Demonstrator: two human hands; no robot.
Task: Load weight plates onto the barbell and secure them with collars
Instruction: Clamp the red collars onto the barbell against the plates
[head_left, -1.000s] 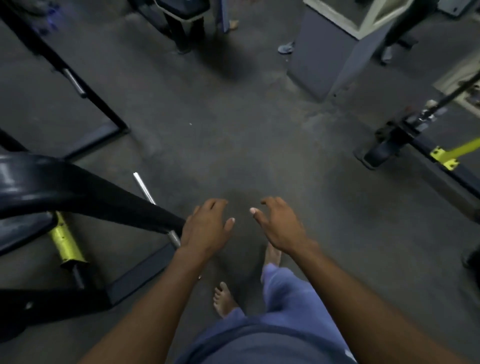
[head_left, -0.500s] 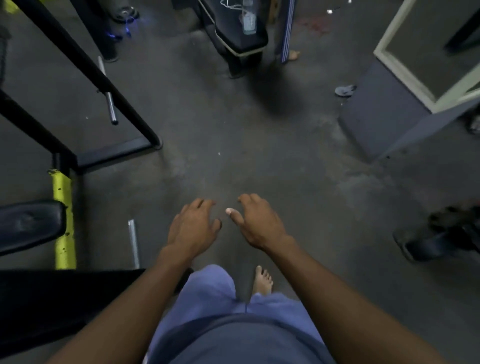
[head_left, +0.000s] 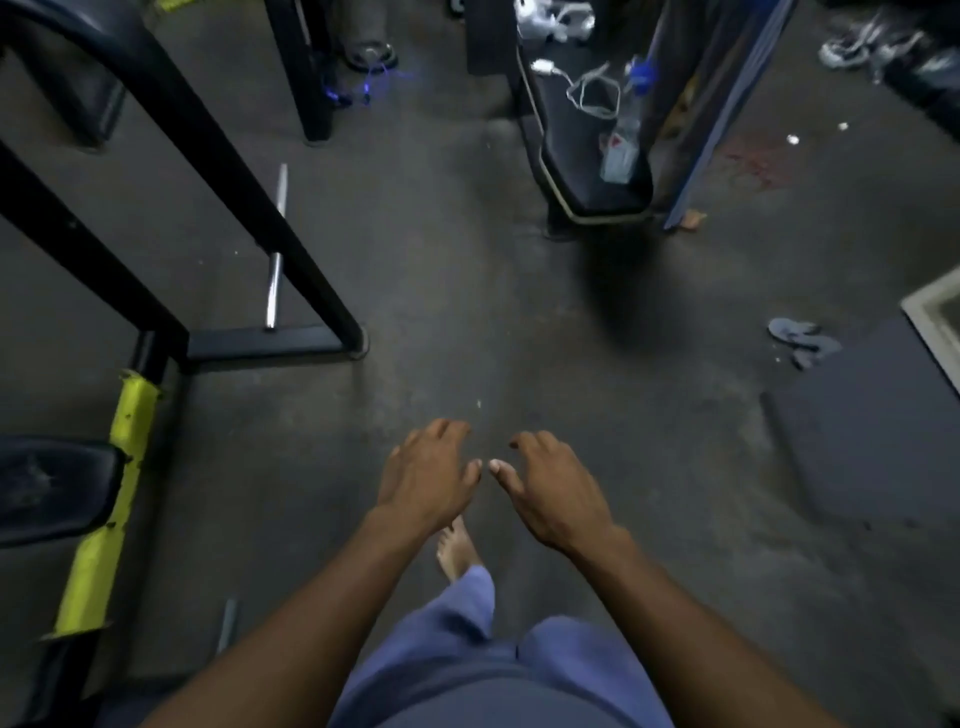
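Note:
My left hand (head_left: 427, 474) and my right hand (head_left: 551, 487) hang side by side in front of me over the dark gym floor, palms down, fingers loosely spread, thumbs nearly touching. Neither holds anything. A chrome bar (head_left: 276, 249) sticks out behind the black frame at the left. No weight plate or collar shows in the head view. One bare foot (head_left: 455, 552) and blue trousers are below my hands.
A black steel frame (head_left: 270, 340) with a yellow post (head_left: 106, 506) and a padded seat (head_left: 52, 488) stands at the left. A black bench (head_left: 597, 171) carrying a bottle and a cable is ahead. Sandals (head_left: 802, 338) lie at the right, near a white-edged platform (head_left: 932, 322).
The view has swung forward across the floor: the left frame slid down and back, the bench ahead came closer. My hands stayed empty and drew slightly closer together.

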